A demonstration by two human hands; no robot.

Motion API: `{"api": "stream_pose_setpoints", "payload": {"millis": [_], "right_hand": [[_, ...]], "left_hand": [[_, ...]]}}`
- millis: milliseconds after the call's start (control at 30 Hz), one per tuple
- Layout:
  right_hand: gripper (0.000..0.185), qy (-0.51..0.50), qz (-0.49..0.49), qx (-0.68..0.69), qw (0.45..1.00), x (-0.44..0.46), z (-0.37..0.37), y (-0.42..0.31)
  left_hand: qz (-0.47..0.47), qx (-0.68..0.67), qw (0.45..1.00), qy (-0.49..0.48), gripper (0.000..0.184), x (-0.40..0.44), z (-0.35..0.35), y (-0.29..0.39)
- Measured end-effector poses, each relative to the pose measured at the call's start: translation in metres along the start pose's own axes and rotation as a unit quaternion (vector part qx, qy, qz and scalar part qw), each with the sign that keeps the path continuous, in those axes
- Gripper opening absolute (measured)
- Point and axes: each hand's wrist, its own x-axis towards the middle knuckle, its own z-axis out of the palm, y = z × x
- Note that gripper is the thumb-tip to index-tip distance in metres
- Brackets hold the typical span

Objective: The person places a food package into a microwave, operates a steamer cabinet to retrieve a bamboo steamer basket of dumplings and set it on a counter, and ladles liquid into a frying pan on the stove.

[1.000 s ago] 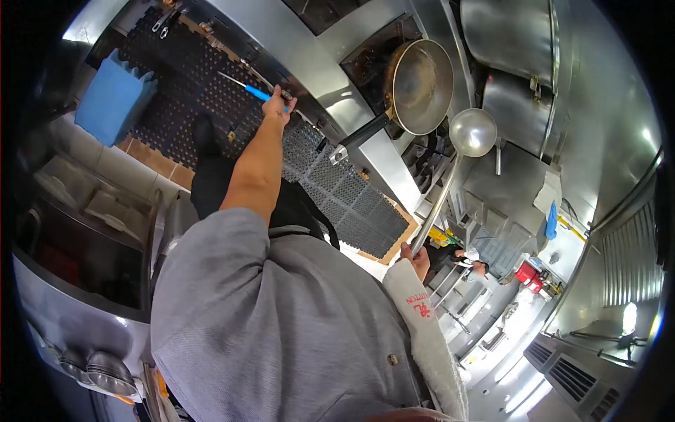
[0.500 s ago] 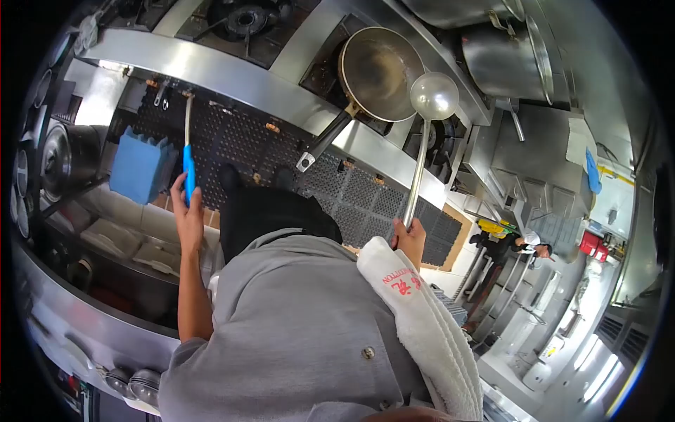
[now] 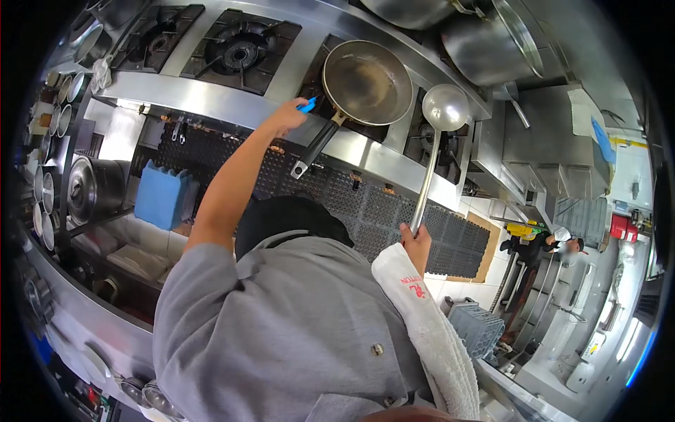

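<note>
My left hand (image 3: 287, 118) is closed around a blue-handled tool (image 3: 307, 105), beside the frying pan at the stove's front edge. Its far end is hidden in this view, so its exact kind does not show. With its brown-stained inside facing up, the frying pan (image 3: 367, 83) sits over a burner, its black handle (image 3: 316, 148) sticking out past the stove's edge. In my right hand (image 3: 416, 245) is the long handle of a steel ladle (image 3: 445, 107), raised with its round bowl just right of the pan.
Two bare burners (image 3: 241, 55) lie left of the pan, and large steel pots (image 3: 485, 46) stand behind. A blue bin (image 3: 162, 197) and a lidded pot (image 3: 88, 190) are on the left. Another person (image 3: 559, 243) is far right. A white towel (image 3: 422, 309) hangs by my right arm.
My left hand has swung up and right from over the floor to the stove beside the pan, carrying the blue-handled tool. The ladle stays in my right hand; the view has shifted a little.
</note>
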Motion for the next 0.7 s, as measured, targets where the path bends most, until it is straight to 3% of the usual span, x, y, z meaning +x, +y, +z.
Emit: {"api": "stream_pose_setpoints", "payload": {"millis": [67,133,267,367,433,533,700], "right_hand": [[0.021,0.002,0.011,0.009,1.0,-0.002,0.0,0.001],[0.021,0.004,0.02,0.016,1.0,-0.003,-0.002,0.005],[0.022,-0.005,0.02,0.016,1.0,-0.003,-0.004,0.015],[0.023,-0.006,0.035,0.014,0.999,-0.001,0.001,0.019],[0.024,-0.008,0.038,0.003,0.999,0.005,0.003,0.019],[0.024,-0.034,0.04,0.007,0.999,0.014,0.001,0.017],[0.023,-0.035,0.023,-0.019,0.999,0.019,0.001,0.017]], "left_hand": [[0.012,0.052,0.998,0.019,0.053,0.029,0.002,0.01],[0.077,0.216,0.972,0.048,0.048,0.054,0.004,0.017],[0.11,0.28,0.951,0.066,0.046,0.053,-0.001,0.024],[0.089,0.293,0.952,0.0,0.046,0.038,-0.01,0.025],[0.22,0.408,0.885,0.031,0.045,0.069,-0.008,0.012],[0.15,0.464,0.873,-0.002,0.046,0.081,-0.007,0.029],[0.135,0.438,0.888,-0.036,0.052,0.07,-0.027,0.031]]}}
